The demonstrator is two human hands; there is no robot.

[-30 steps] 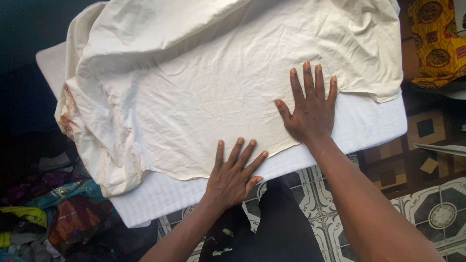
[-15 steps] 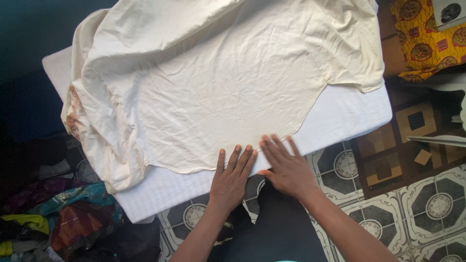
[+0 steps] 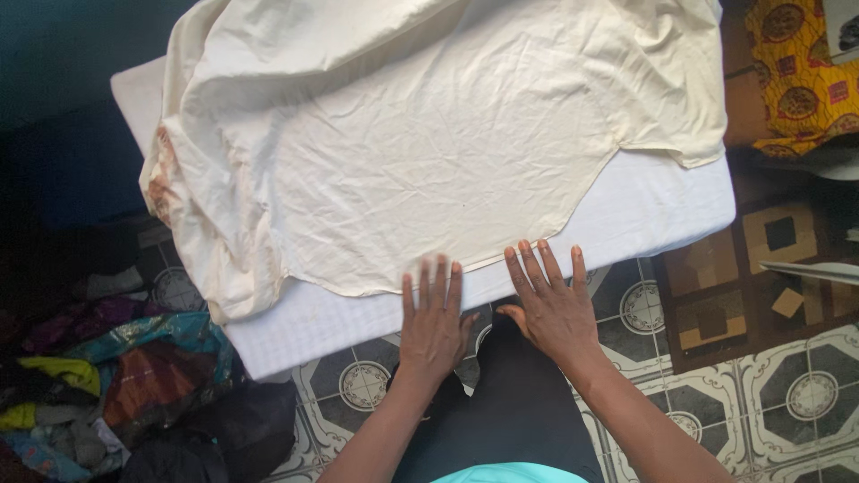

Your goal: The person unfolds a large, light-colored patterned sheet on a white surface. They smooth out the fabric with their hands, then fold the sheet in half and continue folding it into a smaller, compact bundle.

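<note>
Smoothing cream cotton garment (image 3: 429, 152) at white padded board's (image 3: 662, 201) near edge, left hand (image 3: 434, 322) and right hand (image 3: 550, 304) flat, fingers spread, holding nothing; probably calls for another outward sweep.

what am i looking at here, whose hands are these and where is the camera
There is no machine here. The picture comes from one camera worn on a person's head, looking down, so the two bare hands belong to the wearer. The left hand and the right hand lie flat with fingers spread at the near edge of a white padded board. Neither hand grips anything; the fingertips reach the hem of a cream cloth, a wrinkled garment or sheet spread over most of the board, with brownish marks along its left edge. Below the board you see a patterned tiled floor and the person's dark trousers. A pile of colourful clothes lies at the lower left, and a yellow patterned fabric sits at the upper right.
</note>
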